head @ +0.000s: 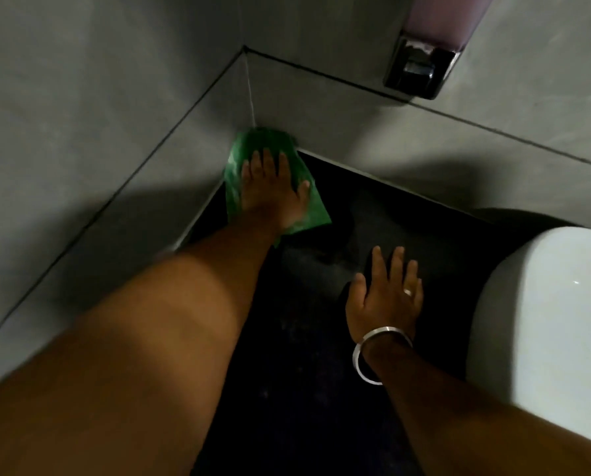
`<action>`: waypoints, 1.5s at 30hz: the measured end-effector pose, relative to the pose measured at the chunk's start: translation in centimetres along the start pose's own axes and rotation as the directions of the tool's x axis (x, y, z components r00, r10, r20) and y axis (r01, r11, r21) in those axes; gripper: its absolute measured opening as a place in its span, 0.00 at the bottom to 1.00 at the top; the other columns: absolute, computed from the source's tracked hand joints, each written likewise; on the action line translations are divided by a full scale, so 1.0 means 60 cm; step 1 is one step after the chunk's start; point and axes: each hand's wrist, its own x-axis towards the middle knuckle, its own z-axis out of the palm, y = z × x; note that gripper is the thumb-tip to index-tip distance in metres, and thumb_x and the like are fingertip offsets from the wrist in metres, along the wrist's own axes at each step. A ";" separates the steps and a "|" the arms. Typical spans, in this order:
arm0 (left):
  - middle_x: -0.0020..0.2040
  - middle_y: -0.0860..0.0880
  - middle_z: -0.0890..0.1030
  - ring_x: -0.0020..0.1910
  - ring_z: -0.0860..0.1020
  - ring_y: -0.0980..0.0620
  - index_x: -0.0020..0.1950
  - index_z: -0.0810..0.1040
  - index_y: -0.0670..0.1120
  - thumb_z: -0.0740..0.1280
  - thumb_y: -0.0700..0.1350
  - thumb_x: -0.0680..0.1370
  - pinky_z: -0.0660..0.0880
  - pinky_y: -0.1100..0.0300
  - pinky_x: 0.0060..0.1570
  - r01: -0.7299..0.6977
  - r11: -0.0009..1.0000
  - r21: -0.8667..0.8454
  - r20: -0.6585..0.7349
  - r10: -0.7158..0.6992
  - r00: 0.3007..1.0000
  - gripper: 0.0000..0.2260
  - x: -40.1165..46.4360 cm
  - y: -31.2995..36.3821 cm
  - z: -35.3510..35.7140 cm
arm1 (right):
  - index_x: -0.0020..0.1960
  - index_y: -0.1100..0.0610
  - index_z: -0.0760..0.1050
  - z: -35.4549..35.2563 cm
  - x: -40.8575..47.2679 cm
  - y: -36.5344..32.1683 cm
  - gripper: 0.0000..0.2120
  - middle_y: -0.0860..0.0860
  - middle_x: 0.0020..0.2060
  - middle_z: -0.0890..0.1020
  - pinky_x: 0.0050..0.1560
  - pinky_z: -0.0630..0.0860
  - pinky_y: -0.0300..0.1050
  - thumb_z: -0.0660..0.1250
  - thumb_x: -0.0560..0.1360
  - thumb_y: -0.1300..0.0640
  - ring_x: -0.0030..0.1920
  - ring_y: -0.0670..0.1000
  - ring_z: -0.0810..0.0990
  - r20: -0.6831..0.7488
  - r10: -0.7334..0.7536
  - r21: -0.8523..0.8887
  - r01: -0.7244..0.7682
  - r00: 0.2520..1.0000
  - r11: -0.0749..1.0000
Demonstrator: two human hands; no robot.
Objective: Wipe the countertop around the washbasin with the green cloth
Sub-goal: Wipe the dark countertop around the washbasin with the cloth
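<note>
Left hand point(273, 187) spread flat, fingers splayed, palm pressing down on the green cloth point(242, 166); right hand point(385, 297) also spread flat and empty, palm down on the bare countertop point(287, 389), probably as a brace for the long reach. Cloth pushed right into the far left corner of the countertop, its far edge bunched against the meeting of the two grey tiled walls point(81, 115), its near edge trailing out from under the wrist. Flat palm rather than a pinch, most likely to spread pressure over the whole cloth and drive it into the corner seam where grime collects. Left arm stretched out long along the left edge of the countertop to get there. Right hand planted nearer the front, just beside the white washbasin point(544, 321) at the right edge, apart from its rim; a ring and a metal bangle point(376, 352) on that side. Dark surface between the two hands dull and faintly smeared, so probably more passes to come. Wall-mounted soap dispenser point(421, 67) above the back edge, well clear of the cloth.
</note>
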 end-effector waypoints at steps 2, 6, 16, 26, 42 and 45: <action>0.80 0.37 0.52 0.79 0.48 0.37 0.80 0.50 0.45 0.47 0.66 0.77 0.45 0.41 0.77 -0.040 0.999 0.019 0.017 0.040 0.999 0.37 0.035 0.002 0.001 | 0.75 0.49 0.59 0.004 0.002 0.003 0.31 0.56 0.76 0.59 0.73 0.53 0.59 0.47 0.74 0.42 0.76 0.60 0.54 -0.038 0.000 -0.014 -0.001 0.999 1.000; 0.78 0.37 0.61 0.77 0.58 0.35 0.78 0.59 0.45 0.50 0.64 0.77 0.55 0.39 0.75 -0.081 0.997 -0.001 -0.143 0.080 0.987 0.35 -0.107 -0.064 0.033 | 0.75 0.50 0.60 0.003 -0.003 0.002 0.31 0.57 0.76 0.59 0.73 0.52 0.58 0.47 0.73 0.42 0.75 0.61 0.55 -0.043 -0.011 -0.017 0.010 0.999 1.000; 0.77 0.36 0.61 0.75 0.60 0.33 0.78 0.61 0.44 0.53 0.63 0.78 0.59 0.38 0.71 0.118 0.990 0.074 -0.091 -0.112 0.990 0.34 -0.429 -0.193 0.075 | 0.73 0.52 0.63 0.005 -0.001 -0.003 0.32 0.59 0.75 0.61 0.72 0.54 0.61 0.53 0.71 0.44 0.74 0.64 0.58 -0.027 -0.002 0.007 0.003 1.000 1.000; 0.80 0.45 0.60 0.76 0.61 0.41 0.79 0.58 0.51 0.55 0.64 0.77 0.64 0.45 0.71 -0.078 0.992 0.097 -0.080 0.086 0.993 0.34 -0.493 -0.291 0.066 | 0.74 0.52 0.60 -0.002 -0.001 0.000 0.33 0.59 0.76 0.58 0.73 0.49 0.60 0.51 0.72 0.43 0.75 0.63 0.54 -0.011 -0.009 0.012 0.010 1.000 1.000; 0.77 0.41 0.64 0.75 0.64 0.39 0.78 0.63 0.49 0.52 0.65 0.77 0.61 0.44 0.73 -0.053 0.995 0.088 -0.183 0.068 0.981 0.33 -0.541 -0.311 0.088 | 0.77 0.45 0.43 -0.004 -0.151 -0.054 0.39 0.55 0.78 0.45 0.70 0.36 0.68 0.44 0.72 0.28 0.76 0.62 0.42 0.191 -0.444 -0.097 0.466 0.876 0.879; 0.78 0.42 0.64 0.75 0.64 0.39 0.78 0.63 0.49 0.53 0.65 0.77 0.65 0.44 0.71 -0.075 0.994 0.083 -0.209 0.091 0.974 0.33 -0.547 -0.314 0.098 | 0.76 0.44 0.41 0.009 -0.162 -0.061 0.36 0.54 0.78 0.43 0.70 0.38 0.70 0.41 0.73 0.30 0.76 0.63 0.40 0.251 -0.410 -0.140 0.452 0.877 0.881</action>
